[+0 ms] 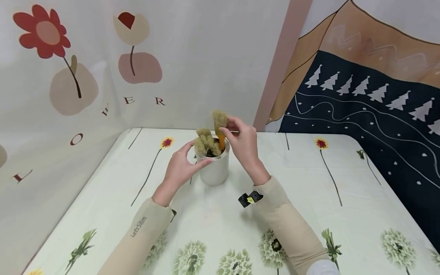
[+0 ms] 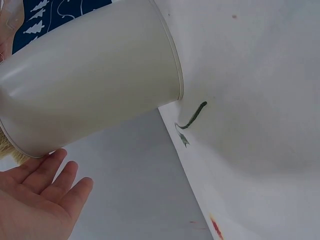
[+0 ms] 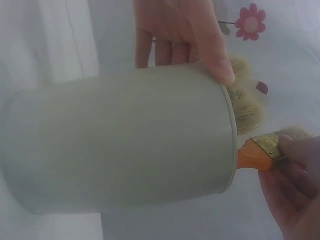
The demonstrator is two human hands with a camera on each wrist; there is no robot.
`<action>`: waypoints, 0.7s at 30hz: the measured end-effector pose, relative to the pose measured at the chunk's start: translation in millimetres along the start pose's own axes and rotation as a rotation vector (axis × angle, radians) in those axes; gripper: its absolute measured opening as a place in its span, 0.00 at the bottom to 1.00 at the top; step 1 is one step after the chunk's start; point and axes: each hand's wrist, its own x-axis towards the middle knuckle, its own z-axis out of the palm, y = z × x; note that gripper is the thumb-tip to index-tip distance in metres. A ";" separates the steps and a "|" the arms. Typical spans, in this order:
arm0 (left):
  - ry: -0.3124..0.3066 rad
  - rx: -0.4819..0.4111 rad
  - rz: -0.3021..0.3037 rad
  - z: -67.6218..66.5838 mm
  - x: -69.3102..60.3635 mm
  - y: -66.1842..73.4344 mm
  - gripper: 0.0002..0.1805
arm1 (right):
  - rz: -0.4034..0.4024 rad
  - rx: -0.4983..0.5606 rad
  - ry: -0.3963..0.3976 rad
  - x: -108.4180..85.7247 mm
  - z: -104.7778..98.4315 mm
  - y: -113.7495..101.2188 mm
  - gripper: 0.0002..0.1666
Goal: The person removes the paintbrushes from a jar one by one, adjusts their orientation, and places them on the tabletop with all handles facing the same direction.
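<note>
A white cylindrical container (image 1: 214,172) stands upright on the table, with several bristle brushes (image 1: 205,142) inside, bristles up. My left hand (image 1: 178,167) holds its rim from the left, thumb on the near side and fingers round the far side. In the left wrist view, the fingers of that hand (image 2: 42,200) touch the rim. Between thumb and fingers, my right hand (image 1: 245,143) pinches a paintbrush (image 1: 221,142) with an orange handle. The right wrist view shows its metal band and the orange handle (image 3: 253,156); the handle's lower end is hidden inside the container.
A flower-print cloth covers the table (image 1: 302,168). Behind and to the left hangs a pale printed curtain (image 1: 206,68). At the right is a dark cloth with white trees (image 1: 350,110). A black wrist device (image 1: 251,198) sits on the right sleeve.
</note>
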 end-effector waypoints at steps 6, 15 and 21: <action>-0.005 0.006 -0.002 0.0 2.0 0.4 0.51 | -0.024 0.039 0.026 5.9 -5.9 -4.4 0.18; -0.019 0.013 -0.016 -0.7 2.0 0.4 0.53 | -0.034 0.073 0.049 12.5 -17.9 -10.6 0.19; -0.016 0.027 -0.017 0.1 1.7 1.7 0.52 | -0.029 0.127 0.087 15.8 -26.4 -14.8 0.19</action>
